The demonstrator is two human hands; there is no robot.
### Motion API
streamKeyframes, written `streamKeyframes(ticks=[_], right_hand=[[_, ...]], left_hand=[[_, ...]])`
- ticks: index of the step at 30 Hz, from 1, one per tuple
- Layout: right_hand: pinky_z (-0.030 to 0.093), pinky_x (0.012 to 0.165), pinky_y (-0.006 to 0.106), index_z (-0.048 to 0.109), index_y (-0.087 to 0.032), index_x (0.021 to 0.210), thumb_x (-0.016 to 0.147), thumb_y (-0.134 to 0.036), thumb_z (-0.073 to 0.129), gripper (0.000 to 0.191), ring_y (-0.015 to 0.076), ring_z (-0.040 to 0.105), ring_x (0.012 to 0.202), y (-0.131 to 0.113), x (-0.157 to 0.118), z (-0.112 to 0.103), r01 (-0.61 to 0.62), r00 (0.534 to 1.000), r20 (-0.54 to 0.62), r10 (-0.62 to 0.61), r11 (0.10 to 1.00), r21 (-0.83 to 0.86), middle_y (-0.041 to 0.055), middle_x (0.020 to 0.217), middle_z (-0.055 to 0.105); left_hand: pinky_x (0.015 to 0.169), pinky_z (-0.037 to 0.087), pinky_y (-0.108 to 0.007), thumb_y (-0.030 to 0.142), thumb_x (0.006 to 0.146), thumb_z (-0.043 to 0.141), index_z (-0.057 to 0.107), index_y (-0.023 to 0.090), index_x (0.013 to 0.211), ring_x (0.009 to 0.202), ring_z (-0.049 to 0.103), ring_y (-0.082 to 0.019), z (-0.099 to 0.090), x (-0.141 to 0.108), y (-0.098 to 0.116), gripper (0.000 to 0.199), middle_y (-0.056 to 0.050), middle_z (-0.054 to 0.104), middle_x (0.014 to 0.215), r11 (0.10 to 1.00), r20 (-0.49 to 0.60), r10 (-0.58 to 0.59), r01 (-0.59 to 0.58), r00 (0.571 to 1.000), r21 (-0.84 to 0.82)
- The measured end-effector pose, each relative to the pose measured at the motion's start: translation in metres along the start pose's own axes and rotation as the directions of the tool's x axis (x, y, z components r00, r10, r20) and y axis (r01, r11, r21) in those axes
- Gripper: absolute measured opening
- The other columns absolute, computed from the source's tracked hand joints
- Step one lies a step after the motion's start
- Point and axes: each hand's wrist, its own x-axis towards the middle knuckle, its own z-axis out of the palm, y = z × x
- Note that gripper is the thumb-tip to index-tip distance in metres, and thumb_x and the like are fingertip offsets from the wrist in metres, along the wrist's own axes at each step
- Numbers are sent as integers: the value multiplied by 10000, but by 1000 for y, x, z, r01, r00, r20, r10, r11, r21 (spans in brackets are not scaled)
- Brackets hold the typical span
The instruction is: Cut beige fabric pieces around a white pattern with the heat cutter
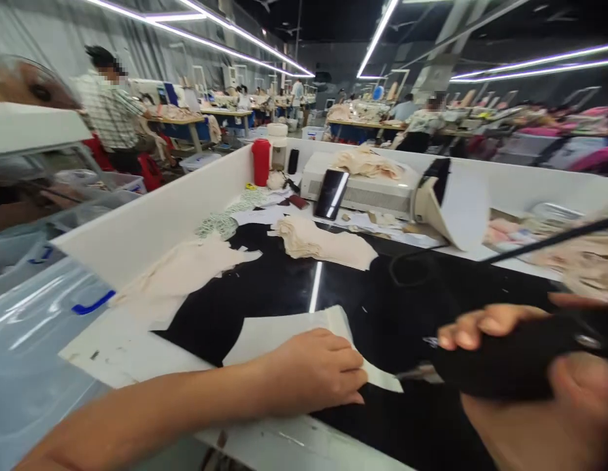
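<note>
My left hand (328, 369) rests on a white pattern piece (279, 332) at the near edge of the black work surface. Its fingers are bent together and press on the piece near a pale cream strip (339, 322) along its right side. At the right, my right hand (500, 320) is wrapped round a bulky black tool (505, 360), smeared by motion. A blurred metallic tip points from the tool toward the piece's right corner; I cannot make out its exact kind. Beyond lie a stack of cream fabric pieces (328, 243) and a looser cream pile (181, 271).
A phone (331, 194) leans against a white box (367, 186) at the back, near a red bottle (261, 162). White panels (186, 203) border the table. A dark cord (554, 241) crosses the right side. Clear plastic (29, 340) lies left. Several people work behind.
</note>
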Motion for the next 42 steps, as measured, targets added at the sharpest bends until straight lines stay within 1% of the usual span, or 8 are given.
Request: streamKeyframes(ticks=[2,5,8,17,23,33,37,42], right_hand=[[584,465,365,792,-331,1094,701,-413,1032,467,205,626,545,-1,3,12,67,998,10,-66,996,-60,-50,727,698],[597,483,317,730,-312,1131,812,-444,968,419,176,651,541,7,1,29,131,989,79,-125,988,-82,-69,752,696],[615,507,308,703,-310,1168,872,-472,956,422,170,677,558,13,-4,36,143,985,113,-134,987,-76,-70,789,690],[617,500,293,734,-300,1181,868,-471,984,435,160,669,564,17,-9,33,140,984,114,-133,989,-48,-59,802,716],[604,469,325,731,-308,1153,853,-426,984,410,182,668,533,16,-9,36,136,987,101,-128,987,-82,-61,770,719],[613,496,312,707,-296,1162,871,-438,933,395,178,682,545,5,-7,18,189,980,88,-178,973,-130,-62,778,709],[616,490,311,725,-292,1150,866,-417,951,384,179,682,536,6,-7,18,184,981,81,-175,976,-118,-61,764,731],[620,511,309,731,-287,1169,888,-404,957,379,176,693,560,7,-6,20,156,986,82,-148,983,-95,-55,786,726]], left_hand=[[935,617,-367,385,1179,738,745,146,1127,1056,763,-227,5,-4,-2,244,-68,789,1121,999,-37,-8,6,999,-40],[951,600,-360,370,1180,742,730,164,1183,1103,760,-231,7,-9,-2,206,-81,790,1178,997,-50,-14,10,999,-76],[966,602,-366,351,1172,757,724,164,1217,1126,756,-238,5,-11,0,195,-78,788,1191,997,-46,-15,11,999,-78],[935,608,-385,338,1151,787,705,134,1192,1091,749,-239,1,-11,0,223,-65,769,1148,998,-56,1,-4,998,-64],[939,605,-370,327,1168,763,704,152,1189,1104,754,-227,0,-11,1,187,-66,778,1154,996,-53,-28,23,998,-86],[977,610,-370,300,1178,734,711,138,1188,1078,764,-244,2,-11,1,164,-82,766,1123,996,-49,-24,20,998,-85],[973,614,-377,295,1198,695,708,150,1198,1077,767,-240,2,-11,1,146,-73,782,1125,996,-53,-26,22,998,-83],[950,624,-396,295,1179,735,700,142,1215,1084,777,-240,3,-12,0,161,-71,799,1150,997,-69,-18,13,997,-81]])
